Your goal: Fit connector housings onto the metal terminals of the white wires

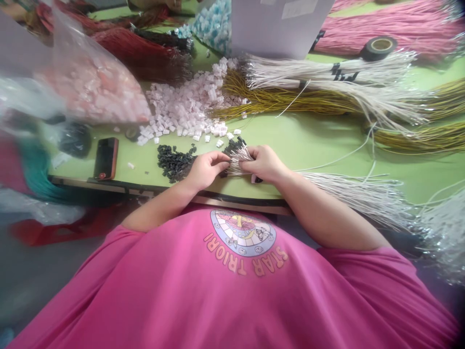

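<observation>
A bundle of white wires (239,160) is gripped in my right hand (265,162), with its fingers wrapped round the wires near their ends. Small black connector housings (237,144) show on several of the wire tips. My left hand (207,168) is at the left side of the bundle, thumb and forefinger pinched together at the wire ends; what lies between them is too small to make out. Beside that hand is a pile of loose black connector housings (174,162). The rest of the white wires (356,194) trails off to the right, under my right forearm.
White connectors (192,104) are heaped behind my hands, beside a clear bag of pinkish connectors (98,87). A phone (106,158) lies near the table's front edge. Taped white wire bundles (327,72), yellow wires (283,99) and a tape roll (379,47) lie at the back right.
</observation>
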Tool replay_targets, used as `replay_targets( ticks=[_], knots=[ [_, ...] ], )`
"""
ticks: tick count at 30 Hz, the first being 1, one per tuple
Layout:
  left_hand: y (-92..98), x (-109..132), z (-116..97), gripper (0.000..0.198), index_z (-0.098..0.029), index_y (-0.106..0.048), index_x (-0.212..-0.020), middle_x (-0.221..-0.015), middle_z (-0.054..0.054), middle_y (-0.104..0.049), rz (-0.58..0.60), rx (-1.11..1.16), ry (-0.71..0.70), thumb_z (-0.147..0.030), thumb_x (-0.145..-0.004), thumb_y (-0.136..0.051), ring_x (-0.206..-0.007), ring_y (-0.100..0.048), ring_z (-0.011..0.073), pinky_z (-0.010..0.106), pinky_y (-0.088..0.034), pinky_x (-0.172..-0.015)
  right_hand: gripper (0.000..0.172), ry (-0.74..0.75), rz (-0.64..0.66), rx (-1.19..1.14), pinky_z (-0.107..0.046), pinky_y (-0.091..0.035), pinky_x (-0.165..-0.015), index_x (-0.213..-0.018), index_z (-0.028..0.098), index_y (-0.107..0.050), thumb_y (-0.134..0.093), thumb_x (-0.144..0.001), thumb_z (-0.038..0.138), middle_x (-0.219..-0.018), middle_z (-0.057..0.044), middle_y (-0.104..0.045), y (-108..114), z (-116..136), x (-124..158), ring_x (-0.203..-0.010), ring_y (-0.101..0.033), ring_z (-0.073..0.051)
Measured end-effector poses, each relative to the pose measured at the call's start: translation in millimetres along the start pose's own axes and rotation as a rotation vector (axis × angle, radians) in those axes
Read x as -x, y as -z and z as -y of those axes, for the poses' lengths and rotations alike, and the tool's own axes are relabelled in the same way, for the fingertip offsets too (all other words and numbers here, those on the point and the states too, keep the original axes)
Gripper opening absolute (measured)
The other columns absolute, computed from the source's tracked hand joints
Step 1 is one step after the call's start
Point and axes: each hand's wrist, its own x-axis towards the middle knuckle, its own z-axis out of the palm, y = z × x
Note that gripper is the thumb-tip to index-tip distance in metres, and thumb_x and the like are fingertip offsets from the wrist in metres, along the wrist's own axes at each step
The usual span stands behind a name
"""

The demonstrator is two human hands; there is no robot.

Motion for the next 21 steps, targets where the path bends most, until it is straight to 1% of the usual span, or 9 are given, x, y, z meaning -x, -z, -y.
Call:
replay_targets(
  ticks=[5, 8, 11, 15, 18, 21],
  knots=[
    [-2.3, 1, -1, 0.016, -0.017, -0.069, -0.087, -0.084, 0.003, -0.072, -0.001, -0.003, 0.001, -0.027, -0.074, -0.067, -0.071, -0.064, 0.0149, 0.029, -0.053, -0.069, 0.007, -0.005, -0.004, 0.031, -0.020, -0.033, -0.032, -0.063, 0.018, -0.050, -0.055, -0.064, 0.023, -0.049, 0.005, -0.047, -1, 2, 1, -0.036, -0.050, -0.011],
    [-6.0, 2, 1, 0.015, -0.018, -0.070, -0.087, -0.081, 0.003, -0.072, -0.007, -0.079, -0.036, -0.028, -0.075, -0.066, -0.068, -0.064, 0.0150, 0.029, -0.052, -0.066, 0.008, 0.009, 0.004, 0.063, -0.019, -0.033, -0.032, -0.062, 0.018, -0.050, -0.054, -0.066, 0.024, -0.049, 0.005, -0.047, -1, 3, 2, -0.035, -0.050, -0.010],
    [-9.8, 1, 3, 0.013, -0.019, -0.071, -0.084, -0.081, 0.002, -0.072, -0.048, -0.176, -0.099, -0.027, -0.075, -0.067, -0.070, -0.065, 0.0162, 0.030, -0.052, -0.071, 0.011, 0.021, 0.010, 0.057, -0.019, -0.033, -0.031, -0.062, 0.018, -0.051, -0.055, -0.067, 0.026, -0.049, 0.005, -0.047, -1, 2, 2, -0.035, -0.051, -0.010],
    [-11.5, 0, 3, 0.010, -0.020, -0.072, -0.083, -0.082, 0.002, -0.072, -0.075, -0.215, -0.139, -0.025, -0.076, -0.067, -0.073, -0.065, 0.0166, 0.029, -0.051, -0.072, 0.012, 0.026, -0.002, 0.065, -0.019, -0.033, -0.031, -0.063, 0.017, -0.052, -0.055, -0.067, 0.027, -0.048, 0.005, -0.047, -1, 0, 2, -0.034, -0.051, -0.011],
    [-11.9, 0, 3, 0.011, -0.020, -0.072, -0.084, -0.083, 0.001, -0.072, -0.070, -0.238, -0.179, -0.025, -0.077, -0.066, -0.074, -0.065, 0.0163, 0.029, -0.051, -0.073, 0.012, 0.048, -0.005, 0.070, -0.019, -0.033, -0.032, -0.061, 0.017, -0.051, -0.054, -0.067, 0.026, -0.049, 0.005, -0.046, -1, 1, 3, -0.035, -0.050, -0.010],
    [-13.0, 0, 3, 0.011, -0.019, -0.072, -0.086, -0.085, 0.003, -0.072, -0.047, -0.275, -0.233, -0.023, -0.077, -0.066, -0.078, -0.066, 0.0171, 0.028, -0.051, -0.074, 0.012, 0.032, 0.010, 0.074, -0.019, -0.033, -0.032, -0.063, 0.017, -0.052, -0.056, -0.067, 0.027, -0.051, 0.005, -0.049, -2, 2, 3, -0.035, -0.049, -0.009]
  ],
)
